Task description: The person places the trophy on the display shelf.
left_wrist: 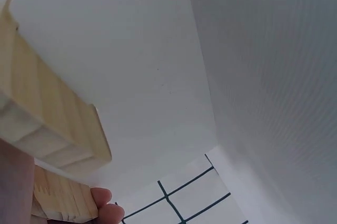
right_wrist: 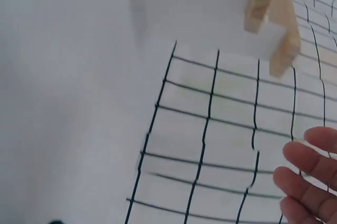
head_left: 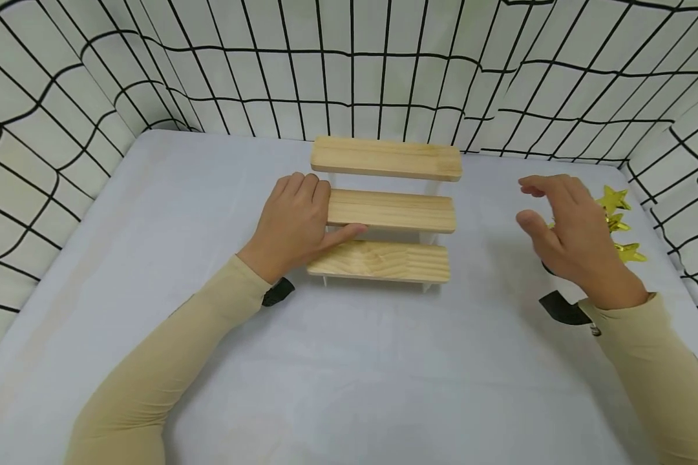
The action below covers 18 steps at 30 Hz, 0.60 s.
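My left hand [head_left: 299,216] grips the wooden stand [head_left: 380,261] by its middle tier [head_left: 398,212], upper centre of frame — probably steadying it (looks light). My right hand [head_left: 581,236], fingers loose and empty, hovers at right near gold stars [head_left: 615,199] — apparently lined up for easy reach.

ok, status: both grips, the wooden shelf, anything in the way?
Left-hand grip: holds three-tier pale wooden shelf at its left side. Right-hand grip: empty, near shiny gold stars. Black wire grid stands behind shelf, not between hands.
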Each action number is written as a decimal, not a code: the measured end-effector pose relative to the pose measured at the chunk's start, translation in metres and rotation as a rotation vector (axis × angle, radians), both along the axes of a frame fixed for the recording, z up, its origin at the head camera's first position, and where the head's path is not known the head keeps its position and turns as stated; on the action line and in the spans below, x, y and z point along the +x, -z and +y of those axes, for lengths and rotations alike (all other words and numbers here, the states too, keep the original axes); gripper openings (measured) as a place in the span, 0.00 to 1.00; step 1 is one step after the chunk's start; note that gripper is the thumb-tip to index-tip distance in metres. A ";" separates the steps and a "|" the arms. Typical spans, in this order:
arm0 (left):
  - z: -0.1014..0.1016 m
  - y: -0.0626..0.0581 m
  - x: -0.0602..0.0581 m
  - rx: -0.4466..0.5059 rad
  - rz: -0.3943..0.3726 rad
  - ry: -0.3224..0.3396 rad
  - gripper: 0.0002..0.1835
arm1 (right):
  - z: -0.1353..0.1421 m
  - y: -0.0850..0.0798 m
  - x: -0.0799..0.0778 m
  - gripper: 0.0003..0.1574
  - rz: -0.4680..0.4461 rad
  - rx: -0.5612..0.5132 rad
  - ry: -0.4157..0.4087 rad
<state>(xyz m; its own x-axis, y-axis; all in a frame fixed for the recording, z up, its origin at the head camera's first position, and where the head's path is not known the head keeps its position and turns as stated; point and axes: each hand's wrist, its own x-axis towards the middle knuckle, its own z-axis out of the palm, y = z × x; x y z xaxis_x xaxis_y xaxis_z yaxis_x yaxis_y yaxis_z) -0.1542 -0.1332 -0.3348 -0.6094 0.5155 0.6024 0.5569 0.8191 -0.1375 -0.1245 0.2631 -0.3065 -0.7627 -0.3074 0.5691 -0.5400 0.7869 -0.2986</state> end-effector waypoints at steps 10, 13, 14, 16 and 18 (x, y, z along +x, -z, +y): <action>0.004 -0.001 -0.001 -0.009 -0.012 -0.007 0.41 | 0.054 0.001 0.007 0.50 0.111 -0.198 0.105; 0.005 -0.001 -0.001 -0.003 -0.010 -0.003 0.41 | 0.069 0.004 0.010 0.41 0.057 -0.259 0.178; 0.004 -0.001 -0.001 -0.001 -0.008 -0.003 0.41 | 0.073 0.005 0.010 0.37 0.037 -0.281 0.210; 0.003 -0.001 0.000 0.003 -0.005 -0.003 0.41 | 0.081 0.006 0.008 0.28 -0.002 -0.338 0.259; 0.002 0.000 0.000 0.002 -0.007 -0.006 0.42 | 0.086 0.005 0.004 0.21 -0.049 -0.383 0.355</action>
